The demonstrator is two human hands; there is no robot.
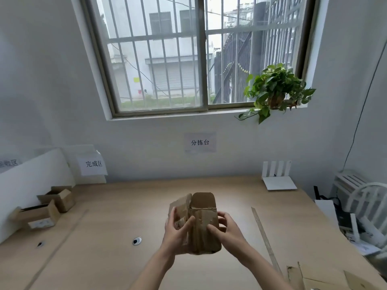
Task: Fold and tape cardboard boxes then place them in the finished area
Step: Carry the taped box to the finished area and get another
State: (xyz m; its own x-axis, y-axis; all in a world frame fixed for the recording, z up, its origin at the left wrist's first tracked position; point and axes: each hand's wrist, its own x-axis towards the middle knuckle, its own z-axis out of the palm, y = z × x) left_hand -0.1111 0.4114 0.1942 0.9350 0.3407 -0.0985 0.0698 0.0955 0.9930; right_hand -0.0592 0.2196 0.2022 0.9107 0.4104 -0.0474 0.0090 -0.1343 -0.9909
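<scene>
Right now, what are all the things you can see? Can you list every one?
cardboard box: one, brown, held above the table, flaps up
folded boxes: at least two, brown, table's left edge
table: one, light wood, below the window
wooden strip: one, pale, lying right of the hands
flat cardboard: some, brown, bottom right corner
router: one, white, far right of table
plant: one, green, on the windowsill
paper signs: three, white, on the wall and at left
left hand: grips the box's left side
right hand: grips the box's right side
</scene>
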